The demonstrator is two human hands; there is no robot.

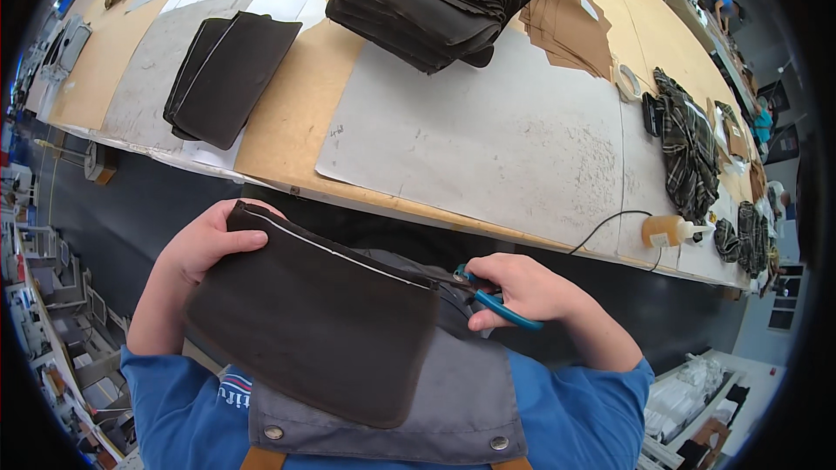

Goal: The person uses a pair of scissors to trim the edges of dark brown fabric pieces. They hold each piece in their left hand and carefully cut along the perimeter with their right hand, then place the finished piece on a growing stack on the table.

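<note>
My left hand (pixel 219 242) grips the upper left corner of a dark brown panel (pixel 313 331), its thumb lying on the front face. The panel looks like leather, has rounded lower corners and hangs tilted in front of my grey apron (pixel 475 383). A thin white strip (pixel 340 251) runs along its top edge. My right hand (pixel 522 287) is closed round teal-handled scissors (pixel 509 310). Their dark blades meet the panel's upper right corner; whether they are parted there I cannot tell.
Across the worktable (pixel 287 122) lie a tall stack of dark panels (pixel 427 0) and a smaller pile (pixel 235 78). Brown pattern sheets (pixel 570 30), a tape roll (pixel 627 83), plaid fabric (pixel 688 148) and an amber glue bottle (pixel 666 231) are farther right. A black cord (pixel 601 224) crosses the front edge.
</note>
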